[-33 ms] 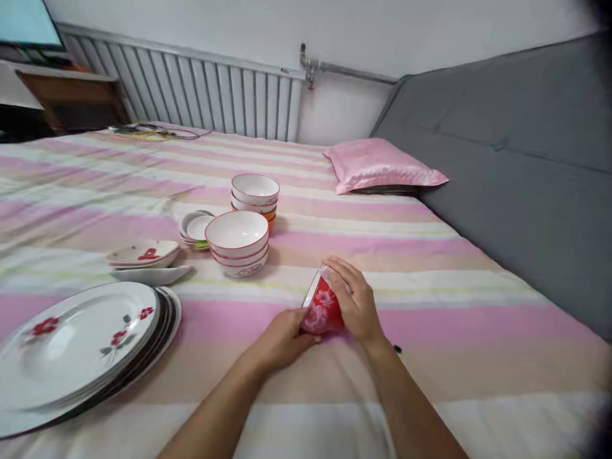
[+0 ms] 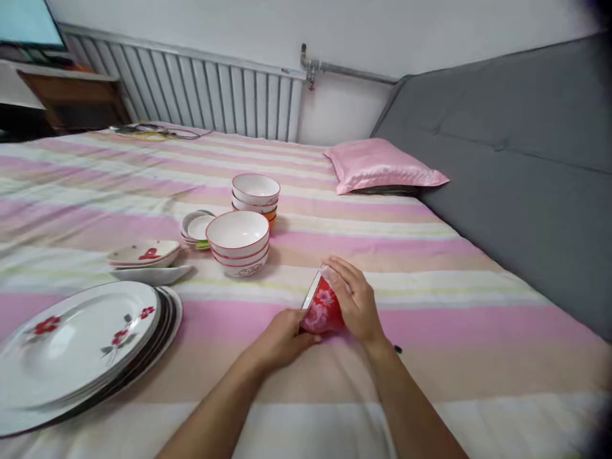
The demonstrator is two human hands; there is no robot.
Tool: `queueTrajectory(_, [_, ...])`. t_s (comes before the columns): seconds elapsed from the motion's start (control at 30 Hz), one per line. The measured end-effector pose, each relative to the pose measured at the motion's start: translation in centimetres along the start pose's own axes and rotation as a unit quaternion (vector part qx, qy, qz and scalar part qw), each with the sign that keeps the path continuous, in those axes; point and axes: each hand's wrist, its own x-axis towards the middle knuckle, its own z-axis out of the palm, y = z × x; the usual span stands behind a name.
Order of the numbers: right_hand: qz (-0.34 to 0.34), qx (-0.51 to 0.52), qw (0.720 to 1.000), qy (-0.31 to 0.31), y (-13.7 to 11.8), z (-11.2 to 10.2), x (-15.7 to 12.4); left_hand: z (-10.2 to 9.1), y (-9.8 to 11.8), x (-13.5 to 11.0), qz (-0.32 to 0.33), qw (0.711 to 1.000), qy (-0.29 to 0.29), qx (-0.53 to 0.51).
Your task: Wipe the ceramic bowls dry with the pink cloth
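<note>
Both hands at red bowl rim

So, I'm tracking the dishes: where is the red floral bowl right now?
In the head view, the red floral bowl is tilted between both hands, just right of centre, right of the white bowl stacks.

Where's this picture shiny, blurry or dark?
Head view: a pale glare on the flowered top plate and a sheen on the pink pillow; also head view: everything looks slightly soft, even the red bowl, the plate looks stretched near the edge, and the right-hand corners go dark.
</note>
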Motion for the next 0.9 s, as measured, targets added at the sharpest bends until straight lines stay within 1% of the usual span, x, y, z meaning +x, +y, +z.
queueTrajectory(0.07, [-0.043,-0.009,0.999,-0.008,-0.2,-0.3,0.1,0.0,0.0,-0.1,-0.005,1.0,-0.015,-0.024])
queueTrajectory(0.13, [-0.106,-0.035,0.993,-0.031,-0.8,-0.5,-0.1,0.0,0.3,-0.3,0.009,0.997,-0.02,-0.068])
queueTrajectory(0.2, [-0.174,-0.075,0.98,-0.064,-1.9,-0.4,-0.4,-0.2,0.8,-0.5,0.041,0.992,-0.003,-0.119])
queueTrajectory(0.27, [-0.223,-0.111,0.964,-0.088,-3.0,-0.2,-0.8,-0.5,1.3,-0.7,0.076,0.987,0.024,-0.142])
queueTrajectory(0.37, [-0.259,-0.136,0.95,-0.106,-4.1,0.4,-1.3,-0.9,1.4,-0.7,0.108,0.984,0.052,-0.134])
queueTrajectory(0.43, [-0.25,-0.13,0.954,-0.103,-3.8,0.5,-1.2,-0.9,1.2,-0.7,0.105,0.983,0.062,-0.138])
queueTrajectory(0.47, [-0.23,-0.119,0.961,-0.097,-3.4,0.5,-1.1,-0.9,1.1,-0.8,0.091,0.984,0.056,-0.146])
queueTrajectory(0.53, [-0.153,-0.068,0.983,-0.081,-2.2,0.3,-0.6,-0.6,1.0,-0.9,0.045,0.986,0.014,-0.159])
queueTrajectory(0.6, [-0.046,0.015,0.996,-0.069,-0.8,-0.1,-0.1,-0.4,1.0,-1.1,0.004,0.986,-0.035,-0.163])
queueTrajectory(0.63, [0.001,0.056,0.996,-0.065,-0.3,-0.3,0.1,-0.3,1.0,-1.1,-0.007,0.986,-0.051,-0.161])
queueTrajectory(0.67, [0.031,0.085,0.994,-0.063,0.0,-0.4,0.2,-0.3,1.0,-1.2,-0.008,0.985,-0.057,-0.16])
queueTrajectory(0.7, [0.04,0.097,0.992,-0.066,0.1,-0.6,0.2,-0.3,1.0,-1.2,-0.005,0.985,-0.058,-0.161])
queueTrajectory(0.73, [0.028,0.091,0.993,-0.07,-0.1,-0.6,0.2,-0.4,1.0,-1.2,0.0,0.985,-0.056,-0.164])
queueTrajectory(0.77, [-0.003,0.07,0.995,-0.077,-0.5,-0.6,0.0,-0.5,1.1,-1.2,0.007,0.985,-0.053,-0.167])
queueTrajectory(0.83, [-0.096,0.001,0.99,-0.1,-1.9,-0.3,-0.5,-0.8,1.1,-1.1,0.034,0.985,-0.033,-0.169])
queueTrajectory(0.9, [-0.178,-0.065,0.974,-0.122,-3.5,0.2,-1.2,-1.1,1.1,-1.0,0.082,0.985,0.014,-0.151])
